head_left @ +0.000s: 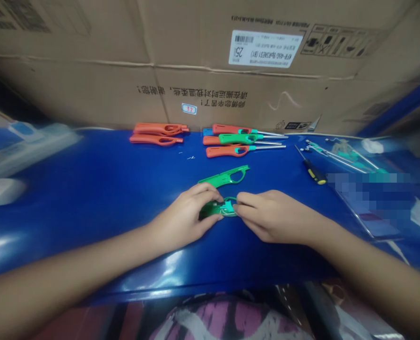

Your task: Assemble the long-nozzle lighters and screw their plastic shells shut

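Note:
My left hand (192,212) is closed around one half of a green lighter casing (210,210), thumb below and fingers above. A teal trigger piece (227,207) with thin white wire lies in that half, towards its right end. At the right end my right hand (266,212) has its fingertips pinched together against the casing and teal piece; whatever sits between them is hidden. Just beyond my left fingers rests another green casing half (226,177) with a finger loop, its left end partly covered by my left hand.
Orange casings (156,134) lie at the back left. Several long-nosed lighters (245,141) are piled at the back centre, before a large cardboard box (124,89). To the right are a screwdriver (314,171), teal-and-metal parts (347,158) and a phone-like slab (369,217). A power strip (36,144) lies left.

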Tool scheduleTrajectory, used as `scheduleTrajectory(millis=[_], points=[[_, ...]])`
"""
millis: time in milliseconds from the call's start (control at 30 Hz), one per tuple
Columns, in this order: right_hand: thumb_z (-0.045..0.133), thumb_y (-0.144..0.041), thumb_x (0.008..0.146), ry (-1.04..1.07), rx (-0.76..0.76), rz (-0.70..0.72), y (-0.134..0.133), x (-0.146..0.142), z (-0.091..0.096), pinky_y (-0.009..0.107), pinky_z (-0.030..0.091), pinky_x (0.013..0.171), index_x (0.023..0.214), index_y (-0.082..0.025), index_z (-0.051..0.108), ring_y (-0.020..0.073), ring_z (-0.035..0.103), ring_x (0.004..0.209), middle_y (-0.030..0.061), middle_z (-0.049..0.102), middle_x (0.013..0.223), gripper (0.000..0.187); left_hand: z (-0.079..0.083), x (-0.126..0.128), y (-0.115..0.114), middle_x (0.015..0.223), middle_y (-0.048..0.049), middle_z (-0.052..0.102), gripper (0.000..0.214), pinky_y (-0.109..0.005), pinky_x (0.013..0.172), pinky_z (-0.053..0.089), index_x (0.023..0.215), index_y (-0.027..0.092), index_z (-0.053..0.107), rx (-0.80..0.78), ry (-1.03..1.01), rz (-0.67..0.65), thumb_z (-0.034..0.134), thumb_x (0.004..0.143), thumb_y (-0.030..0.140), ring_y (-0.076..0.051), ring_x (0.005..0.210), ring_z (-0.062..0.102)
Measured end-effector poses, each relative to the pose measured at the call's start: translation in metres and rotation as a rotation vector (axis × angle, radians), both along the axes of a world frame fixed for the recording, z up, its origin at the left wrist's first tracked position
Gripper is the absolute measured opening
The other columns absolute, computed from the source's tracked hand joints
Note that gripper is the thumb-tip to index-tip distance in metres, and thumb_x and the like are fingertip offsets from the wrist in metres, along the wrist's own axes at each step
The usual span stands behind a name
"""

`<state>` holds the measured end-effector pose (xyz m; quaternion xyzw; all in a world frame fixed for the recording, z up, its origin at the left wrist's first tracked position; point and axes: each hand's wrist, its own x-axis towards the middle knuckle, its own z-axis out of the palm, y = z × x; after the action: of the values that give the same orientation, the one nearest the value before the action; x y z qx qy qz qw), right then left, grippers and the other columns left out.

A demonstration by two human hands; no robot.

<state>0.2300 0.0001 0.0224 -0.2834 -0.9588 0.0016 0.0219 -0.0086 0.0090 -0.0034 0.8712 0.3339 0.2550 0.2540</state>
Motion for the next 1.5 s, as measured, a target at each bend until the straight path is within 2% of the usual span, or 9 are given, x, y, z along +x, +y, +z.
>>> scheduleTrajectory(millis=[200, 300, 433, 700, 767, 967, 1100, 1333, 1500], points=[[0.042, -0.017, 0.096, -0.042, 0.071, 0.02, -0.005, -0.002, -0.001, 0.031, 0.025, 0.051, 0.09, -0.013, 0.064, 0.0119, 0.039, 0.055, 0.0051, 0.057, 0.084, 0.023, 0.0, -0.002, 0.0, 0.118, -0.0093, 0.063, 0.032, -0.04, 0.098, 0.053, 0.126, 0.02, 0.062, 0.1, 0.024, -0.066, 0.06, 0.094, 0.019, -0.023, 0.112, 0.06], [0.044, -0.022, 0.096, 0.045, -0.023, -0.049, -0.004, -0.002, 0.001, 0.03, 0.031, 0.055, 0.089, -0.014, 0.065, 0.012, 0.046, 0.059, 0.005, 0.058, 0.086, 0.023, -0.002, -0.004, 0.001, 0.117, -0.011, 0.061, 0.03, -0.04, 0.097, 0.053, 0.125, 0.02, 0.066, 0.166, 0.068, -0.11, 0.054, 0.098, 0.021, -0.023, 0.111, 0.059], [0.053, -0.029, 0.094, 0.155, -0.201, -0.14, -0.001, 0.001, 0.004, 0.027, 0.039, 0.06, 0.102, -0.017, 0.062, 0.0137, 0.056, 0.073, 0.0065, 0.058, 0.104, 0.016, -0.002, -0.005, 0.002, 0.12, -0.0137, 0.059, 0.034, -0.041, 0.098, 0.052, 0.131, 0.019, 0.064, 0.204, 0.153, -0.136, 0.052, 0.1, 0.023, -0.025, 0.115, 0.056], [0.051, -0.023, 0.098, 0.206, -0.311, -0.07, 0.005, 0.004, -0.001, 0.026, 0.042, 0.067, 0.1, -0.02, 0.058, 0.0122, 0.054, 0.078, 0.0054, 0.055, 0.112, 0.007, 0.001, -0.006, 0.002, 0.117, -0.0142, 0.06, 0.033, -0.041, 0.096, 0.053, 0.127, 0.017, 0.066, 0.254, 0.198, -0.172, 0.049, 0.1, 0.023, -0.025, 0.11, 0.058], [0.053, -0.021, 0.097, 0.272, -0.376, -0.093, 0.007, 0.004, 0.0, 0.024, 0.041, 0.066, 0.101, -0.02, 0.056, 0.011, 0.053, 0.075, 0.0042, 0.056, 0.107, 0.005, 0.001, -0.006, 0.003, 0.117, -0.0144, 0.06, 0.033, -0.041, 0.096, 0.052, 0.128, 0.015, 0.065, 0.265, 0.201, -0.183, 0.048, 0.101, 0.023, -0.025, 0.109, 0.058], [0.054, -0.016, 0.093, 0.417, -0.517, -0.19, 0.013, 0.007, 0.003, 0.02, 0.037, 0.057, 0.094, -0.019, 0.056, 0.0069, 0.046, 0.059, -0.0052, 0.051, 0.072, 0.004, 0.0, -0.008, 0.006, 0.12, -0.0143, 0.061, 0.034, -0.04, 0.094, 0.053, 0.129, 0.015, 0.064, 0.293, 0.212, -0.198, 0.048, 0.101, 0.024, -0.025, 0.109, 0.059], [0.055, -0.019, 0.093, 0.441, -0.586, -0.192, 0.014, 0.008, 0.001, 0.019, 0.036, 0.054, 0.093, -0.019, 0.057, 0.007, 0.045, 0.058, -0.0056, 0.051, 0.069, 0.002, 0.002, -0.008, 0.005, 0.12, -0.0145, 0.062, 0.035, -0.042, 0.093, 0.054, 0.13, 0.015, 0.064, 0.333, 0.268, -0.2, 0.047, 0.102, 0.026, -0.026, 0.108, 0.059], [0.063, -0.018, 0.09, 0.46, -0.612, -0.245, 0.016, 0.007, -0.002, 0.019, 0.035, 0.053, 0.087, -0.018, 0.058, 0.007, 0.043, 0.058, -0.0059, 0.05, 0.068, 0.005, 0.006, -0.005, 0.0, 0.116, -0.0151, 0.064, 0.036, -0.043, 0.089, 0.056, 0.131, 0.014, 0.063, 0.333, 0.298, -0.19, 0.043, 0.102, 0.023, -0.027, 0.103, 0.06], [0.063, -0.02, 0.09, 0.434, -0.638, -0.25, 0.015, 0.004, 0.007, 0.02, 0.038, 0.055, 0.09, -0.018, 0.059, 0.0082, 0.046, 0.061, -0.0049, 0.052, 0.071, 0.005, 0.004, -0.005, -0.002, 0.114, -0.0152, 0.065, 0.035, -0.045, 0.087, 0.057, 0.128, 0.015, 0.064, 0.352, 0.307, -0.163, 0.043, 0.102, 0.022, -0.028, 0.104, 0.061]])
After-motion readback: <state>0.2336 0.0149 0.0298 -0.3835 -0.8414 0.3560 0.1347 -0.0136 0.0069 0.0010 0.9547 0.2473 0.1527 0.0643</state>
